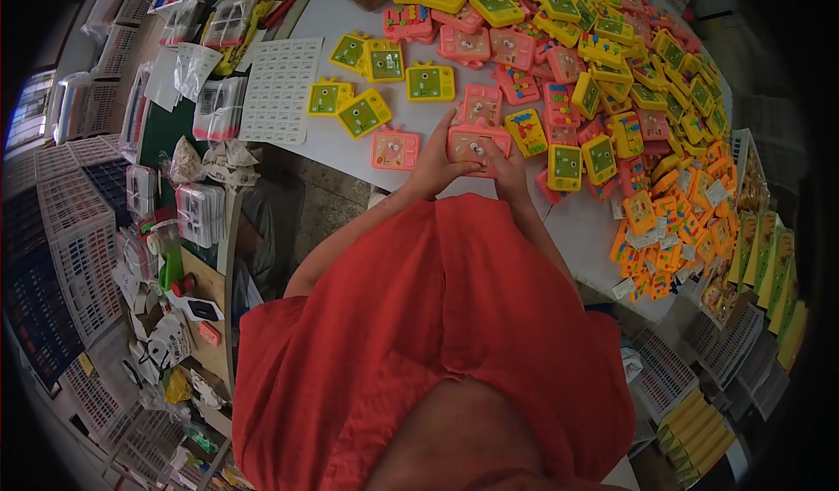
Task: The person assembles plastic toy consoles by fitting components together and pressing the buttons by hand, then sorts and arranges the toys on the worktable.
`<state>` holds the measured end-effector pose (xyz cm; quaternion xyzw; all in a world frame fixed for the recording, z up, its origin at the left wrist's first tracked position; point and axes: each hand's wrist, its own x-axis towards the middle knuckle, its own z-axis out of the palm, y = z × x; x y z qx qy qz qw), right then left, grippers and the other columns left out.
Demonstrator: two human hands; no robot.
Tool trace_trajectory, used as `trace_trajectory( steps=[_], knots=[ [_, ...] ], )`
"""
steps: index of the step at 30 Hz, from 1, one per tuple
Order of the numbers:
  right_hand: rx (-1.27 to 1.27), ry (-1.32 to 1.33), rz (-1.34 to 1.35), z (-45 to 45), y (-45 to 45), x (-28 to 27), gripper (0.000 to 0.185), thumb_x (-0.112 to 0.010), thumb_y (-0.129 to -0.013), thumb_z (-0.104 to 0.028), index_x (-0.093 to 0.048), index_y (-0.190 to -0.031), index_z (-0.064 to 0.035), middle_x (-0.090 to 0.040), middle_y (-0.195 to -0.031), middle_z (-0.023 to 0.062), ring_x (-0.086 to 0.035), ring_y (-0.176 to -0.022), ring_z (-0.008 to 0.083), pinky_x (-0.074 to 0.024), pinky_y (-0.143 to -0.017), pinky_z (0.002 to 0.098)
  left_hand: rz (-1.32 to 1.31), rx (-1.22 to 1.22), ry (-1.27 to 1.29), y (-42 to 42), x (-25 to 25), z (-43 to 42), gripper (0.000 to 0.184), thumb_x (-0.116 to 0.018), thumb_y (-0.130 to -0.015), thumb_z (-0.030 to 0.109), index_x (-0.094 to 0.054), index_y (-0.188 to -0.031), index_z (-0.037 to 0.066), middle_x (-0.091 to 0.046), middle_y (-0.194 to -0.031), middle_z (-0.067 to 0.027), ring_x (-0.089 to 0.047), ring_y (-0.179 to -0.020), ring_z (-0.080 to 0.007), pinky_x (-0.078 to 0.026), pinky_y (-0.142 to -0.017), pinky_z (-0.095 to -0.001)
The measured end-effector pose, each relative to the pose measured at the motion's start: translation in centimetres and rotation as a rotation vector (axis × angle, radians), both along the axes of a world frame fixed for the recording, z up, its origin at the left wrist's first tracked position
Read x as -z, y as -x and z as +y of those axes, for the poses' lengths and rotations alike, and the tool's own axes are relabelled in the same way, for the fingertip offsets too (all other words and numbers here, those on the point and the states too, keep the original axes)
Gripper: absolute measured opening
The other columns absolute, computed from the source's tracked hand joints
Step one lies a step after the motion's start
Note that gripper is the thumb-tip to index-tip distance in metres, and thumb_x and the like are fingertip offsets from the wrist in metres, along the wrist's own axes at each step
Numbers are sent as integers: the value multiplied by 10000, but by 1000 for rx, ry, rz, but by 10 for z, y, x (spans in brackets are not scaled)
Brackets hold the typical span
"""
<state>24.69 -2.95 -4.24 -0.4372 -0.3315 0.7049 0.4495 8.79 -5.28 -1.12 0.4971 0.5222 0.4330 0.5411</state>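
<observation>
Between my two hands is a pink TV-shaped toy (470, 146) with a picture window on its front. My left hand (434, 166) grips its left side, thumb along the lower edge. The fingers of my right hand (509, 169) close on its right side. Just beyond it lies another pink toy (481, 104), partly covered. A single pink toy (395, 151) rests to the left. Several yellow toys with green windows (430, 83) lie further left. To the right, a yellow toy with coloured buttons (525, 132) sits close to my right hand.
A large heap of yellow and pink toys (612, 71) covers the table's right side, with smaller orange toys (673, 220) nearer me. A printed label sheet (281, 89) lies at left. Beside the table, a shelf holds bagged packs (201, 213) and a phone (204, 310). Plastic crates (83, 264) stand around.
</observation>
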Motion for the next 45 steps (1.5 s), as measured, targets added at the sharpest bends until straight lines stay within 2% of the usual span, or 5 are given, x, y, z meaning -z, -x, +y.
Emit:
trace_trajectory(
  steps=[7,14,23,35,45],
  knots=[
    [-123,-170,-122,-3,-1,-8,326,-625,-831,-129,-519,-1115,-12,-598,-965,47,-583,-821,98,-495,-718,242,-314,29,325,18,4,8,442,-619,-888,253,-441,-1222,24,-572,-909,-22,-512,-700,-35,-425,-515,-194],
    [-190,-99,-116,-5,0,-21,333,-624,-832,-137,-510,-1124,-25,-588,-979,46,-579,-834,98,-495,-733,245,-141,-32,314,16,16,13,355,-683,-839,264,-507,-1034,25,-582,-877,-25,-549,-776,-65,-481,-623,-228],
    [-291,-70,-151,-3,-3,-9,432,-652,-821,-148,-449,-1180,-20,-565,-1053,60,-572,-931,122,-495,-772,258,180,-13,263,20,6,17,592,-787,-717,332,-484,-1109,8,-557,-903,-81,-555,-817,-128,-487,-675,-271],
    [-266,-14,-30,-9,-8,-14,688,-620,-840,-144,-239,-1403,-38,-494,-1205,105,-577,-991,177,-546,-779,314,-240,303,250,33,5,7,747,-712,-792,112,-258,-1385,99,-515,-1053,-93,-557,-959,-148,-497,-753,-252],
    [-204,177,15,-21,13,-11,602,-508,-929,-177,-192,-1422,-37,-471,-1234,116,-568,-1001,187,-505,-813,310,424,18,-12,25,18,-5,921,-867,-573,284,-376,-1320,63,-507,-1152,-216,-511,-1064,-320,-436,-893,-395]
  ],
)
